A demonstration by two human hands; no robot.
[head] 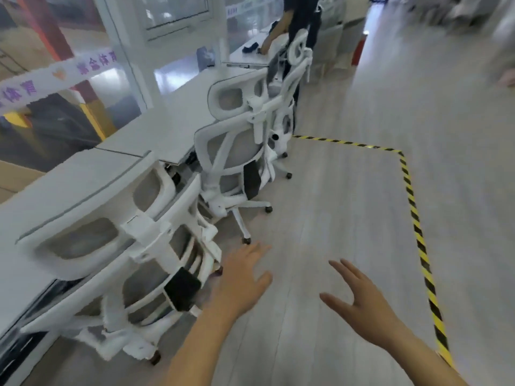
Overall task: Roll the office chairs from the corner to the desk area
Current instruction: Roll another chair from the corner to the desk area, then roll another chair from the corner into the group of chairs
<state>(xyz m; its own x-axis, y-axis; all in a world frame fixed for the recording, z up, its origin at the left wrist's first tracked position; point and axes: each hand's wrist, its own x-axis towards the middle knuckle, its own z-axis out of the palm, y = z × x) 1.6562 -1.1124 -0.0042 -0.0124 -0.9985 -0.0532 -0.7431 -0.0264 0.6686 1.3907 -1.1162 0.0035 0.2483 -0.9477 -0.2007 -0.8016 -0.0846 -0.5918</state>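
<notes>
While both hands hang empty with fingers spread — left hand (242, 277), right hand (359, 296) — the nearest white mesh office chair (133, 260) stands just left of the left fingertips, at the white desk (83, 174)

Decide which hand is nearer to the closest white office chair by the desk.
Left. The left hand hovers open just right of the nearest chair, not touching. The right hand is farther right, over bare floor.

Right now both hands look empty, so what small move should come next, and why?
Probably turn away to fetch another chair. Both the left hand and right hand are open and touch nothing, while the nearest white mesh-backed office chair already stands against the long white desk.
</notes>
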